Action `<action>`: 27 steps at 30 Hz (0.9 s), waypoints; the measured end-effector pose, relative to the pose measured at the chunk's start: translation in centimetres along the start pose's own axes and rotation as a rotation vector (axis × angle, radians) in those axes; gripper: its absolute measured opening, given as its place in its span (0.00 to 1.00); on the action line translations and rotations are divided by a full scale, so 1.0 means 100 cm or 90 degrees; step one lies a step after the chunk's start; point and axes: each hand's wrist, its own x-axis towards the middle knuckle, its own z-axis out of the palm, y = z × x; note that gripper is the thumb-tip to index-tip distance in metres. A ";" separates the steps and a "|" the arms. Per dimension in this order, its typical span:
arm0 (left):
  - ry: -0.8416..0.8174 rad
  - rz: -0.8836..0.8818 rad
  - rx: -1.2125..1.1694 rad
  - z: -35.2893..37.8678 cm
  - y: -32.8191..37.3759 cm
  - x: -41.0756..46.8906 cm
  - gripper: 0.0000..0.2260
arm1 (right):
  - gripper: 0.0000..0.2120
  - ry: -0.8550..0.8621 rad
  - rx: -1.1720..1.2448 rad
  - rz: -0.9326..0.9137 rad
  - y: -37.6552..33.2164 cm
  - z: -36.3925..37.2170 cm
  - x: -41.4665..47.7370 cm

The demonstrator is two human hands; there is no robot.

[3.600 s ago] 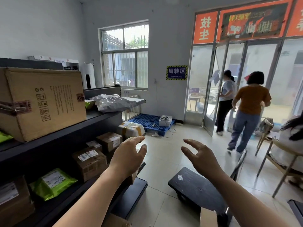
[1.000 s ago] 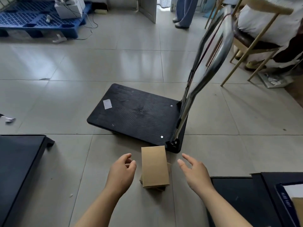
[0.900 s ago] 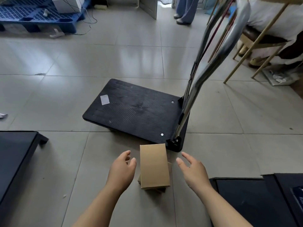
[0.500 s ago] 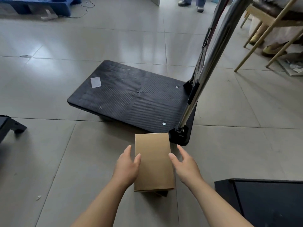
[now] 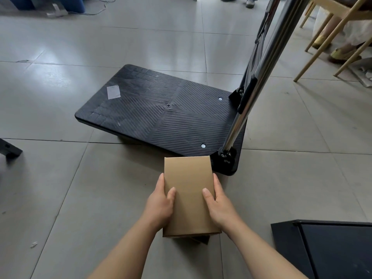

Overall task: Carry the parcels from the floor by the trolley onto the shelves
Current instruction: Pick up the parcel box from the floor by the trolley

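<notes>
A plain brown cardboard box [image 5: 189,196] sat on the tiled floor [image 5: 60,198] just in front of the near edge of the black trolley [image 5: 161,111], close to the corner where the chrome handle [image 5: 259,73] rose from the deck. Both hands were on it. The left hand [image 5: 160,206] pressed against the box's left side, its thumb lying across the top face and its fingers wrapped down the edge. The right hand [image 5: 220,206] mirrored it on the right side, thumb on top and fingers along the far edge. Each grip was closed against the cardboard, so the box was pinched between the two palms. A darker shape showed beneath the box's near end, perhaps a second parcel or only shadow; I could not tell which, nor whether the box had left the floor.

The trolley's ribbed deck was bare except for a small white sticker [image 5: 113,92] near its left end. The corner of a dark shelf unit [image 5: 332,248] showed at the lower right, and a black bracket [image 5: 9,151] at the left edge. Pale wooden chair legs [image 5: 322,47] stood at the upper right, and someone's shoes [image 5: 249,1] were visible at the top of the view.
</notes>
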 end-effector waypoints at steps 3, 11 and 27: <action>0.002 0.012 0.010 0.000 0.002 -0.005 0.29 | 0.31 0.002 -0.018 -0.013 -0.001 0.000 -0.001; -0.017 0.096 0.037 -0.021 0.026 -0.036 0.27 | 0.29 0.004 -0.097 -0.126 -0.028 -0.010 -0.028; -0.025 0.140 -0.016 -0.128 0.155 -0.156 0.26 | 0.25 -0.026 -0.143 -0.186 -0.184 -0.095 -0.161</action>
